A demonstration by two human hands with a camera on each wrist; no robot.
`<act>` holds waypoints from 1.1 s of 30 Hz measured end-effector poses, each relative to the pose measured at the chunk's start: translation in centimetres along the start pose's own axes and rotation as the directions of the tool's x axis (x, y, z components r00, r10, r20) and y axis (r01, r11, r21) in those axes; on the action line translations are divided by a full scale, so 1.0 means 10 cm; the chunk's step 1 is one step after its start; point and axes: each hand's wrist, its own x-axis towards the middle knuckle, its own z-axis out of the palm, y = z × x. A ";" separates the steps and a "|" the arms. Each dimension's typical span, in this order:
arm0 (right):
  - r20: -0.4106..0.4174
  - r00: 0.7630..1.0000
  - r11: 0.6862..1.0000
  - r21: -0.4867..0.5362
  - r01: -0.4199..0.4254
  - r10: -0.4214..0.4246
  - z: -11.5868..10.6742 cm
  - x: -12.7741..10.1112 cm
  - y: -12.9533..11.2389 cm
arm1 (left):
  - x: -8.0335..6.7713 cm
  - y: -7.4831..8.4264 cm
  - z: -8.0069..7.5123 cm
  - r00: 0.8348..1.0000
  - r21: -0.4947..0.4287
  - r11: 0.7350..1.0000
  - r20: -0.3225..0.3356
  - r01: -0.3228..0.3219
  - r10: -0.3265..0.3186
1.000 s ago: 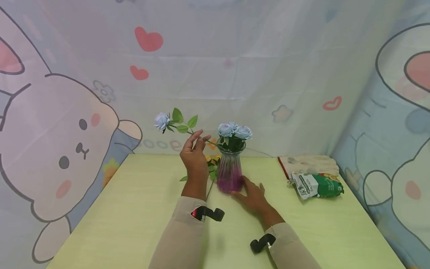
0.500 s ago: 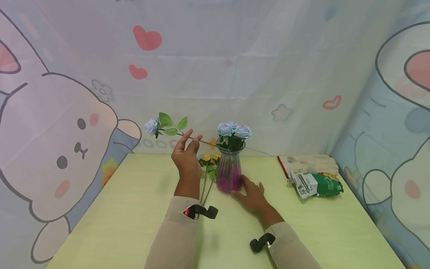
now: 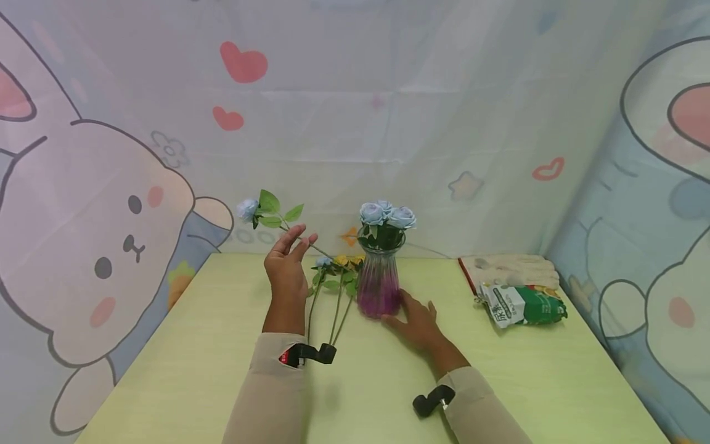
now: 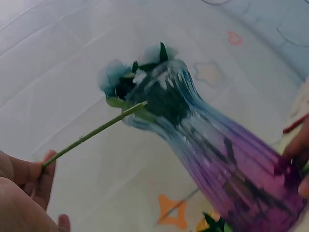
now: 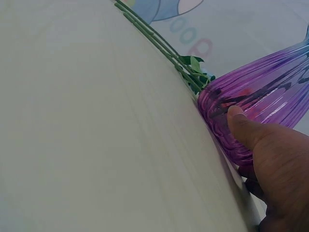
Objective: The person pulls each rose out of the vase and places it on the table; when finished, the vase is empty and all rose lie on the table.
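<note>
In the head view my left hand (image 3: 287, 271) pinches the thin green stem of a blue artificial rose (image 3: 247, 210), whose bloom points up and left. The stem (image 4: 91, 133) has its cut end beside the vase mouth in the left wrist view; whether they touch I cannot tell. The ribbed glass vase (image 3: 379, 287), clear above and purple below, stands upright with several blue roses (image 3: 386, 215) in it. My right hand (image 3: 420, 328) holds the vase low at its base, thumb on the near side in the right wrist view; some fingers are hidden behind the glass.
Left of the vase, several flowers (image 3: 339, 279), yellow and blue, lie on the light green table (image 3: 183, 370). A green and white packet (image 3: 527, 306) and a pale flat pouch with a red edge (image 3: 507, 271) lie at the right. A printed curtain (image 3: 355, 135) hangs behind.
My left hand has moved left and slightly down with the rose, drawing its stem end away from the vase mouth. More of the lying flowers shows. The right hand and vase stay put.
</note>
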 end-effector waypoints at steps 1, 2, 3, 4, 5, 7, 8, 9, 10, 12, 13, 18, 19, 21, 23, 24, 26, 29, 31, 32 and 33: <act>0.001 1.000 1.000 0.009 0.000 0.000 -0.01 0.00 0.00 | 0.01 -0.01 -0.03 1.000 0.054 0.998 0.016 0.026 -0.027; 0.000 1.000 1.000 0.014 0.000 0.000 -0.01 -0.01 0.00 | 0.02 -0.02 -0.07 0.998 0.116 0.992 0.030 0.051 -0.054; 0.000 1.000 1.000 0.015 -0.001 0.001 -0.02 -0.01 0.01 | 0.02 -0.03 -0.10 0.996 0.180 0.981 0.042 0.073 -0.082; 0.001 1.000 1.000 0.018 -0.001 0.001 -0.01 -0.01 0.00 | 0.03 -0.04 -0.14 0.993 0.241 0.966 0.052 0.093 -0.109; -0.001 1.000 1.000 0.022 -0.001 0.001 -0.01 -0.01 0.00 | 0.04 -0.05 -0.18 0.989 0.302 0.947 0.065 0.110 -0.135; -0.004 1.000 1.000 0.022 -0.002 0.002 0.00 -0.01 0.01 | 0.03 -0.05 -0.25 0.979 0.430 0.892 0.081 0.138 -0.190; -0.007 1.000 1.000 0.022 -0.002 0.002 0.01 -0.01 0.01 | 0.04 -0.04 -0.29 0.972 0.488 0.861 0.091 0.147 -0.217; -0.007 1.000 1.000 0.020 -0.001 0.001 0.01 -0.01 0.01 | 0.04 -0.04 -0.33 0.965 0.537 0.830 0.101 0.151 -0.241; -0.007 1.000 1.000 0.019 0.001 -0.001 0.01 -0.01 0.01 | 0.05 -0.04 -0.36 0.959 0.581 0.799 0.108 0.153 -0.263; -0.009 1.000 1.000 0.017 0.002 -0.002 0.02 -0.01 0.01 | 0.07 -0.04 -0.44 0.946 0.654 0.741 0.118 0.155 -0.303; -0.013 1.000 1.000 0.016 0.004 -0.004 0.01 -0.01 0.01 | 0.09 -0.05 -0.48 0.939 0.677 0.719 0.126 0.156 -0.321; -0.026 1.000 1.000 0.022 0.008 -0.007 0.01 -0.01 0.00 | 0.16 -0.09 -0.68 0.915 0.757 0.633 0.125 0.162 -0.383; -0.026 1.000 1.000 0.022 0.007 -0.007 0.01 -0.01 0.00 | 0.17 -0.10 -0.72 0.911 0.769 0.619 0.125 0.160 -0.392; -0.024 1.000 1.000 0.016 0.008 -0.007 0.01 -0.01 0.01 | 0.18 -0.13 -0.78 0.907 0.788 0.595 0.124 0.156 -0.402; -0.018 1.000 1.000 0.012 0.001 -0.001 0.01 -0.01 0.01 | 0.19 -0.17 -0.84 0.903 0.797 0.586 0.132 0.149 -0.409; -0.016 1.000 1.000 0.012 -0.001 0.001 0.01 -0.01 0.02 | 0.19 -0.19 -0.87 0.901 0.794 0.589 0.136 0.150 -0.412; -0.013 1.000 1.000 0.007 -0.004 0.004 0.01 -0.01 0.01 | 0.19 -0.22 -0.92 0.898 0.793 0.590 0.139 0.152 -0.418; -0.013 1.000 1.000 0.015 -0.004 0.004 -0.01 -0.01 0.00 | 0.19 -0.27 -0.98 0.895 0.790 0.597 0.152 0.144 -0.418; -0.017 1.000 1.000 0.012 0.000 0.000 -0.02 -0.01 -0.01 | 0.19 -0.30 -1.03 0.899 0.793 0.595 0.159 0.130 -0.409; -0.018 1.000 1.000 0.016 0.002 -0.002 -0.02 -0.01 -0.02 | 0.20 -0.32 -1.05 0.902 0.795 0.594 0.159 0.124 -0.401; -0.020 1.000 1.000 0.019 0.005 -0.005 -0.03 -0.01 -0.02 | 0.20 -0.34 -1.07 0.905 0.796 0.594 0.160 0.117 -0.393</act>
